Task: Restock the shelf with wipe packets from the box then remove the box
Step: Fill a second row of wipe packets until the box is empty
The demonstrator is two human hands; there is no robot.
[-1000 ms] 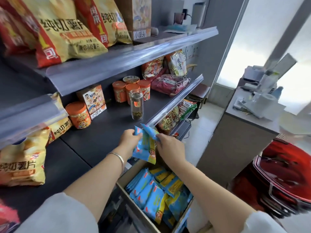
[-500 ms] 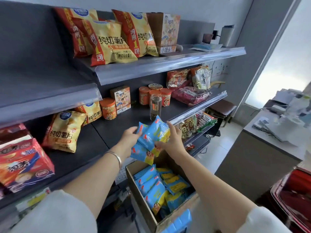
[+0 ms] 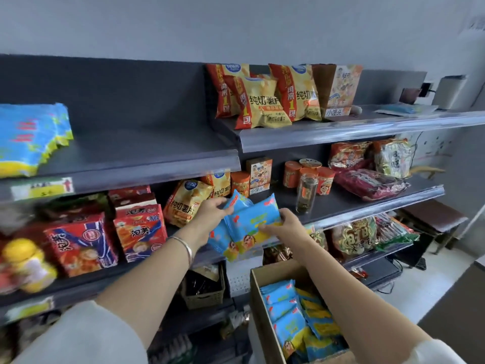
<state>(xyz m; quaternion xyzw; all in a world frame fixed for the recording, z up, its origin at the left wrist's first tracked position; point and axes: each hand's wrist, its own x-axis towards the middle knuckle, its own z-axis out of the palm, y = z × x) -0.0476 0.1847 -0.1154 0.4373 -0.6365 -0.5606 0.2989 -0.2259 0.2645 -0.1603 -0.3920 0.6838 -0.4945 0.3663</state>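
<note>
Yellow chip bags and a snack carton stand side by side up top. One level down: orange canisters behind a glass jar, red noodle boxes at left. Wicker basket low down, brown stool far right.

shelf bare between wipe stack and chip bags.

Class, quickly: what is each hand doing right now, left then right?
Left hand: grips the blue wipe packets at their left edge.
Right hand: grips the same packets at their right edge.
</note>
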